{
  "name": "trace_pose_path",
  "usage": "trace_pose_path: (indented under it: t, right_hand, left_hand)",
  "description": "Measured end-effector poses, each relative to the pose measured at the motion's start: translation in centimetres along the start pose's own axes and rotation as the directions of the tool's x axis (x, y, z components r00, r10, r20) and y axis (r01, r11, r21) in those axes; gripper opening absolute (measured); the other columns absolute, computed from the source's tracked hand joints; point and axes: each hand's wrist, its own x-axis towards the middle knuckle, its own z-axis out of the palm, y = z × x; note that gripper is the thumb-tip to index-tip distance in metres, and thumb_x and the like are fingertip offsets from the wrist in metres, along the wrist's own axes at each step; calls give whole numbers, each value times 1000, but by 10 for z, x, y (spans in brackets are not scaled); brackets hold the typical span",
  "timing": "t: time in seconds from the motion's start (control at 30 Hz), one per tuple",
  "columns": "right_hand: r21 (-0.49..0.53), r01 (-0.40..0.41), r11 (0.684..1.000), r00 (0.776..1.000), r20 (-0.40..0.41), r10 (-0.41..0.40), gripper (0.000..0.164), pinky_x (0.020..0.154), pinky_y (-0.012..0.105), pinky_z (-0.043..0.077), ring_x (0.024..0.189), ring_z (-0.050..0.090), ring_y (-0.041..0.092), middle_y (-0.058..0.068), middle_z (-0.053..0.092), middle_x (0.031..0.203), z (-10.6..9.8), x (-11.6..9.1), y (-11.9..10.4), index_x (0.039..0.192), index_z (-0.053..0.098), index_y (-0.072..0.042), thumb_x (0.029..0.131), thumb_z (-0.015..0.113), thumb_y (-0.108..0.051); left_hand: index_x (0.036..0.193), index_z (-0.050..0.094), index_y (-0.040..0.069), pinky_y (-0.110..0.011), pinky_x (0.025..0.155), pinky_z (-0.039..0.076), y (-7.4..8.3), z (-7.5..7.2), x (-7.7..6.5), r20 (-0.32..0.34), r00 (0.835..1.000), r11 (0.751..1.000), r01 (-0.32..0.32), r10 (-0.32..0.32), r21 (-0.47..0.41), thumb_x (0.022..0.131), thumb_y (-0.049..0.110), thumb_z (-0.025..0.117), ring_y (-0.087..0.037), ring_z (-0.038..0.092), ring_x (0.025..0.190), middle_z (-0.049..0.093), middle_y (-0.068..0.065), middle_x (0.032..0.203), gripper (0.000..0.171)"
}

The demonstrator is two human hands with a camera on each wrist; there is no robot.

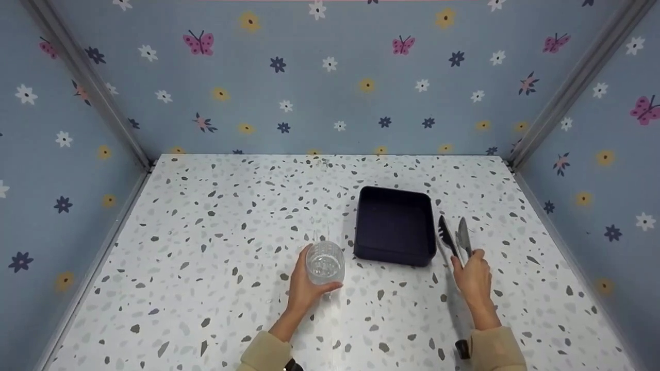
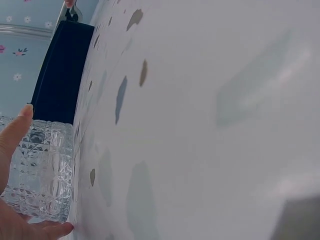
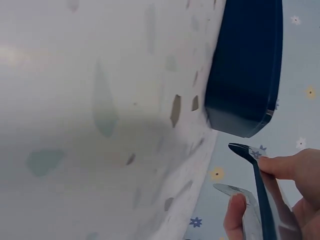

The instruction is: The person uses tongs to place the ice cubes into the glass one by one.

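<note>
In the head view my left hand (image 1: 304,286) grips a clear, textured glass (image 1: 326,263), fingers and thumb around its sides. The left wrist view shows the cut pattern of the glass (image 2: 42,170) and its base close to the tabletop. My right hand (image 1: 474,278) holds metal tongs (image 1: 464,237), their two arms spread apart at the tips. Thumb and finger lie on opposite arms of the tongs (image 3: 267,195) in the right wrist view. One tip has notches like a fork. Left of the tongs sits a dark, square, open box (image 1: 394,226).
White speckled tabletop (image 1: 232,221) lies under everything. Blue panels (image 1: 309,77) with flowers and butterflies enclose it at the back and both sides. The box wall (image 3: 245,65) rises close to the tongs' tips in the right wrist view.
</note>
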Motion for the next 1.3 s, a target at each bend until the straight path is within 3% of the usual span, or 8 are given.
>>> trace_pose_path:
  t: [0.33, 0.7, 1.17, 1.3]
  right_hand:
    - [-50, -69, 996, 990, 122, 75, 43, 57, 55, 42, 71, 52, 49, 35, 49, 80, 7, 0, 5, 101, 33, 12, 85, 56, -21]
    - [-77, -114, 991, 967, 221, 128, 52, 59, 55, 43, 75, 52, 51, 39, 49, 87, 9, 3, 6, 109, 28, 12, 85, 54, -25]
    - [-157, -34, 987, 953, 291, 80, 61, 63, 54, 44, 80, 49, 52, 39, 45, 93, 1, 3, 4, 104, 31, 15, 81, 61, -33]
    - [-137, 43, 990, 961, 276, -4, 63, 71, 57, 42, 91, 43, 53, 38, 37, 103, -7, 5, 1, 114, 29, 17, 84, 59, -29]
  left_hand:
    - [134, 29, 4, -41, 102, 30, -1, -1, -1, 15, 1000, 1000, 25, -25, 19, 44, 31, 87, -32, 37, 120, 39, -17, 133, 110]
    - [134, 27, 2, -42, 100, 32, 0, -2, -1, 13, 1000, 999, 6, -6, 41, 45, 31, 87, -35, 39, 118, 38, -20, 132, 110]
    - [136, 26, 7, -44, 102, 29, 12, -9, -1, 33, 999, 999, -18, 19, -29, 53, 41, 82, -30, 34, 122, 35, -16, 135, 105]
    - [136, 31, 7, -45, 102, 28, 14, -17, 2, 18, 995, 994, -100, 101, -48, 60, 37, 79, -28, 32, 124, 36, -12, 136, 94]
